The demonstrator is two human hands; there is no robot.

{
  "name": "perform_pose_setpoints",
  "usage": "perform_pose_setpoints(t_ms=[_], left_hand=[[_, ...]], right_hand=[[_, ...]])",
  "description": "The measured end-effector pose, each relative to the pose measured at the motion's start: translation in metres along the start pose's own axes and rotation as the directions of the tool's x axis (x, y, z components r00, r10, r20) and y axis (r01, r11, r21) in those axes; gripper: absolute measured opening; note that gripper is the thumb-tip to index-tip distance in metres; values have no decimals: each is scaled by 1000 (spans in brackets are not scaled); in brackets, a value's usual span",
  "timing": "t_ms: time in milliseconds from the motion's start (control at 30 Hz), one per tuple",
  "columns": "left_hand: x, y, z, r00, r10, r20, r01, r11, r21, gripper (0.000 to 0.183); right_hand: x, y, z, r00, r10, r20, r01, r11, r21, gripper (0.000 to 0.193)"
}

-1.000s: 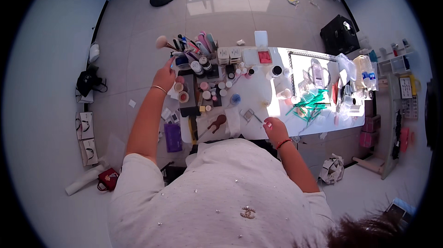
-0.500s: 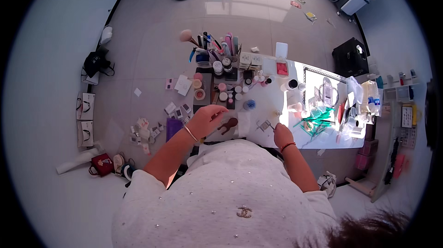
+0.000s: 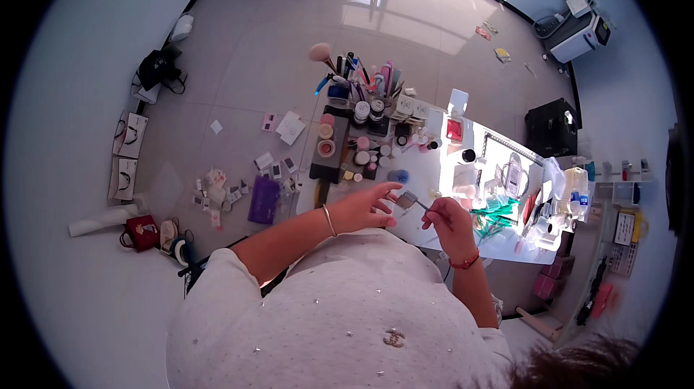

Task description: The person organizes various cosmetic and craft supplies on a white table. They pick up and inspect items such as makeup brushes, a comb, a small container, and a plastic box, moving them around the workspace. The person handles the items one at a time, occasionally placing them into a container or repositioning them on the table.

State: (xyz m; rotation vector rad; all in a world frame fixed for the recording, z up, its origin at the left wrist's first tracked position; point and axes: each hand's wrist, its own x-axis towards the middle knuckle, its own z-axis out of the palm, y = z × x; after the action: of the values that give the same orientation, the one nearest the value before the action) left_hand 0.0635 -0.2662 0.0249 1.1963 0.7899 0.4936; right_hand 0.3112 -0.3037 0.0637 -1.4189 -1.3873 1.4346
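Observation:
My right hand (image 3: 450, 224) is closed in a pinch around the thin handle of a small tool with a flat, squarish greyish head (image 3: 407, 199). Its exact kind is too small to make out. The head points left, over the white table. Close to that head, my left hand (image 3: 365, 208) reaches across from the left with fingers apart and nothing held. A blue round container (image 3: 398, 176) stands just beyond the left fingertips. Part of the near table is hidden beneath my left hand and forearm.
Small jars (image 3: 363, 158) crowd the table's left half, behind them a holder with brushes and pens (image 3: 358, 82). Green sticks (image 3: 495, 217) and clear plastic items lie on the right half. On the floor at left are a purple pouch (image 3: 264, 199) and scattered small packets (image 3: 217, 186).
My left hand has moved right, toward the tool's head, and its fingers have spread. My right hand still grips the tool, now turned with its palm side more visible. The whole view has tilted.

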Motion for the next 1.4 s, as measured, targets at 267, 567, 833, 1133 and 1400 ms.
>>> perform_pose_setpoints(t_ms=[267, 567, 833, 1133, 1400], left_hand=[[-4, 18, -45, 963, 169, -210, -186, 981, -62, 22], [27, 30, -187, 640, 484, -597, 228, 622, 749, 18], [75, 6, -206, 719, 422, -553, 366, 446, 817, 16], [90, 10, -222, 804, 320, -501, 382, 368, 848, 16], [114, 18, -237, 857, 163, -489, 427, 305, 851, 16]], right_hand=[[8, -15, 13, 974, -225, -3, 225, 973, 41, 27], [-15, 39, -17, 998, -34, -46, 35, 999, 22, 25], [-20, 47, -17, 997, -11, -71, 9, 1000, -28, 26], [-31, 62, -28, 986, 76, -149, -77, 997, 1, 28], [-28, 68, -25, 989, 90, -118, -91, 996, 0, 27]])
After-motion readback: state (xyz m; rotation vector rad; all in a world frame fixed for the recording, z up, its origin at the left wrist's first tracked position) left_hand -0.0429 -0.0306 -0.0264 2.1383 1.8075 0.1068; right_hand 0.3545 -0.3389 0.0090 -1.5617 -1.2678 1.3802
